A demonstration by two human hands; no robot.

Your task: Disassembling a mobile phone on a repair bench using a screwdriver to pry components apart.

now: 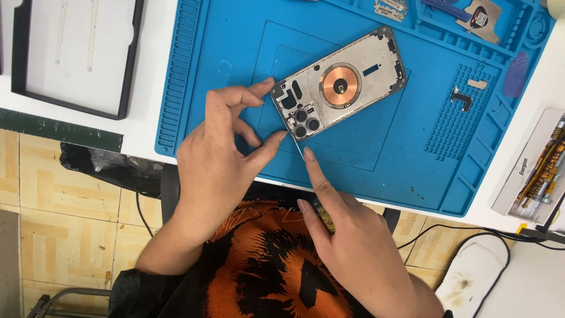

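Note:
An opened phone rear housing [344, 82] lies on a blue work mat [235, 53], with a copper coil ring at its middle and camera lenses at its near-left corner. My left hand [218, 159] touches that corner with forefinger and thumb, steadying it. My right hand [353, 235] grips a thin tool [318, 206] with a dark and yellow handle. Its fine tip [297, 147] points at the housing's camera corner, guided by my forefinger.
A black-rimmed tray [76, 53] with a pale inside sits at the left. Small metal parts [465, 97] lie on the mat's right and top. A white box of tools [538, 171] sits at the right edge. Cables run below it.

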